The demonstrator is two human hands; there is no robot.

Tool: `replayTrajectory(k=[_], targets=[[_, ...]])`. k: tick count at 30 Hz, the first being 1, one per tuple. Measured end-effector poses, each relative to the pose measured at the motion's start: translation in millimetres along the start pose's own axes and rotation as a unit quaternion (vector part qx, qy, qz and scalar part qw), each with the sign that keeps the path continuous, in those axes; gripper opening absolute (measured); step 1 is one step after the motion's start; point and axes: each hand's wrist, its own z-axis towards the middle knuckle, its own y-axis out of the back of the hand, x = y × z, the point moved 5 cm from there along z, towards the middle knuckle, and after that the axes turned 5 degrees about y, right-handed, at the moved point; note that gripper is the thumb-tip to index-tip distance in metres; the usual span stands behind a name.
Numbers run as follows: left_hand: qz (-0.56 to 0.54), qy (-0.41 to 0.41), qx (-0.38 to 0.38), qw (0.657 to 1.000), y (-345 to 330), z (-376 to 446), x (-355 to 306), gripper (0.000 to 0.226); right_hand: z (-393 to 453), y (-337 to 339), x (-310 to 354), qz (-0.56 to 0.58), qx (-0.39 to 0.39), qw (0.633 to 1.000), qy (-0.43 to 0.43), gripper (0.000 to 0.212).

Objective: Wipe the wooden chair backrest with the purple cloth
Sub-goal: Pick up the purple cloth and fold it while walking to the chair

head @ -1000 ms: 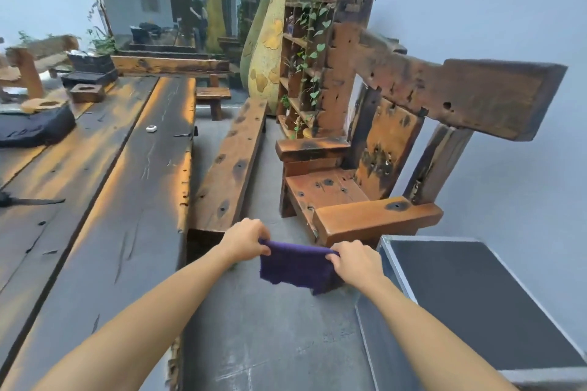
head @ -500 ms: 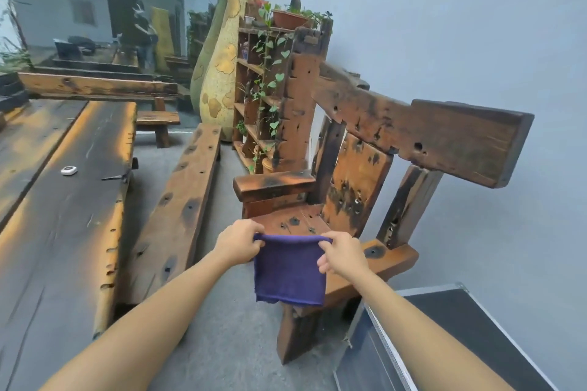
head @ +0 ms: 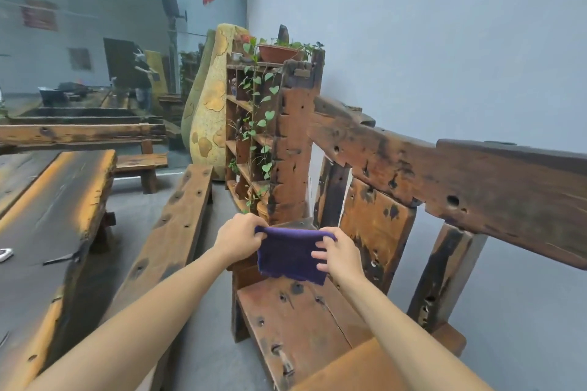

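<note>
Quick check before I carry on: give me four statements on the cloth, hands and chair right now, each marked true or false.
1. Both hands hold the purple cloth. True: left hand and right hand pinch its top corners.
2. The cloth is pressed against the backrest. False: it hangs above the seat, clear of it.
3. A potted plant tops the shelf. True.
4. The cloth is balled up. False: it hangs spread out.
</note>
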Motion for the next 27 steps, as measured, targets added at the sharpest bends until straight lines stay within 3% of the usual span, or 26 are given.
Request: replayTrajectory(k=[11,17,23,27], targets=[[-0.04,-0.041,0.027,0.998,-54,208,57,0.023,188,-55,-25,-0.082,-0.097,0.992,0.021,0.019],[-0.089,-0.082,0.027,0.992,-55,336,76,0.022,300,-74,0,-0.135,-0.141,0.98,0.025,0.016],[-0.105,-0.151,0.019,0.983,-54,467,65,0.021,396,-84,21,-0.106,-0.224,0.968,0.034,0.019],[-0.131,-0.183,0.016,0.974,-70,536,51,0.024,449,-80,20,0.005,-0.28,0.96,0.027,0.023]])
